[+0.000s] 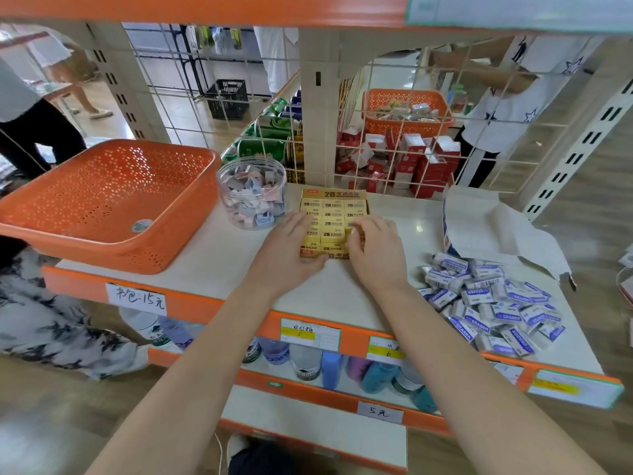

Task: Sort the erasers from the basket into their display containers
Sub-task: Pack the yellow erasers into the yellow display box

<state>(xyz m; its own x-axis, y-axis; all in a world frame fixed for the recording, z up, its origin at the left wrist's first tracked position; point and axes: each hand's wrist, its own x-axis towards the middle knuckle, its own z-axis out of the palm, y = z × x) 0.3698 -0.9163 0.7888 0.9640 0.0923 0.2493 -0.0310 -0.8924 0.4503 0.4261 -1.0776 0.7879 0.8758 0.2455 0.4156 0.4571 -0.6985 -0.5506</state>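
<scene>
Though the orange perforated plastic basket (102, 200) looks empty, blue-and-white wrapped erasers (493, 303) lie loose lower right; left hand (291, 241) flat on yellow cardboard box (334, 207), right hand (376, 248) pinching a yellow eraser (352, 234).

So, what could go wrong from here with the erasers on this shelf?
The blue-and-white erasers lie loose at the front edge of the shelf, close by the right forearm; a brush of it could push some off. The yellow box looks packed full, so pressing with the right hand may lift neighbouring erasers out. The clear jar stands just beyond the left hand and could be knocked.
</scene>
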